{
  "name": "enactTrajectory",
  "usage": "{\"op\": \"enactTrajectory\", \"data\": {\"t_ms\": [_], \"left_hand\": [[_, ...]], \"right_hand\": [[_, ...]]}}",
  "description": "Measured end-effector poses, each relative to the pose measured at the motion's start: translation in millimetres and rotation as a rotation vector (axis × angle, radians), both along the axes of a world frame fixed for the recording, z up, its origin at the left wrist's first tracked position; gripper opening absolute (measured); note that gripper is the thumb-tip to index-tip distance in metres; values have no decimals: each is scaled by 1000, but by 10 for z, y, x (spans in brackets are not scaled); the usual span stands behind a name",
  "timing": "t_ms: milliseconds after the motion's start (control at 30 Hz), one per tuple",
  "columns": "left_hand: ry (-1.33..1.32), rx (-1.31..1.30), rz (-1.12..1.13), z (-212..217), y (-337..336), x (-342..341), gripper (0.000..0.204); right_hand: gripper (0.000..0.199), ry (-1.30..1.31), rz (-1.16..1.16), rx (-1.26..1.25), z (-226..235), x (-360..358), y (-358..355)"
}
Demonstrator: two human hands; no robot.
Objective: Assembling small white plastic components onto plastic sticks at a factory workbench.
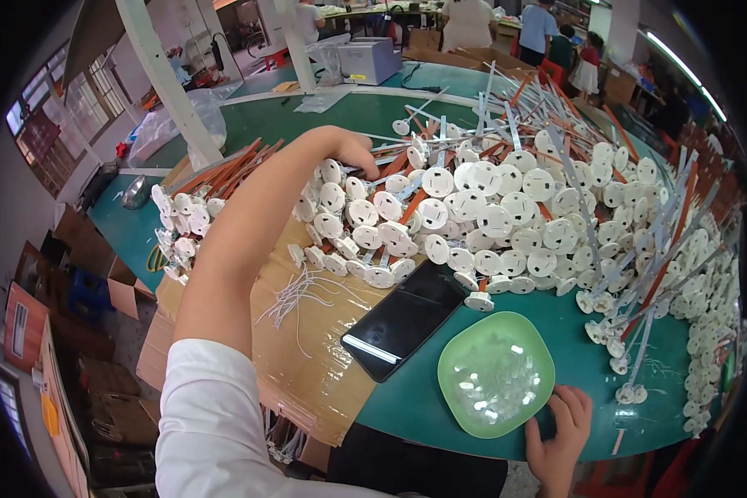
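Observation:
My left arm stretches across the table, and my left hand [350,151] is bent down at the back of a big heap of round white plastic discs [473,212]. Its fingertips are mostly hidden behind the wrist and the pieces, so I cannot see what they hold. Many discs have flat strips attached, some reddish-brown [228,166], some silvery grey [574,170]. At the table's front edge rests my right hand [563,432], empty, thumb and fingers apart, close beside a light green bowl [445,365]. Small clear shiny pieces [494,386] lie in the bowl.
A black phone [402,319] lies between the heap and the bowl, partly on a cardboard sheet [307,378]. Thin white wires [303,295] are bunched on the cardboard. A smaller disc pile [183,220] sits left of my arm. Behind stand a white post [170,79] and a grey box [369,62].

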State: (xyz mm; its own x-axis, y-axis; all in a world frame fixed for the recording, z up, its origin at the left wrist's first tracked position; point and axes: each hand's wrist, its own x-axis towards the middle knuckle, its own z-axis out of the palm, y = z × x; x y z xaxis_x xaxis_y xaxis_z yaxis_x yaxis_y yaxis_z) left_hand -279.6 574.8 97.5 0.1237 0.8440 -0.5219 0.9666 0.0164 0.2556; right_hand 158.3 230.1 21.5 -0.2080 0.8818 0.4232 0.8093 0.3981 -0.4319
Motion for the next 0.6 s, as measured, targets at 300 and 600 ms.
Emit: {"op": "enactTrajectory", "data": {"t_ms": [300,600], "left_hand": [[22,-206,164,48,26,161,34],[82,-28,-7,6,115,119,64]], "right_hand": [[37,18,8,-28,59,3,-11],[37,20,16,4,-16,33,-7]]}}
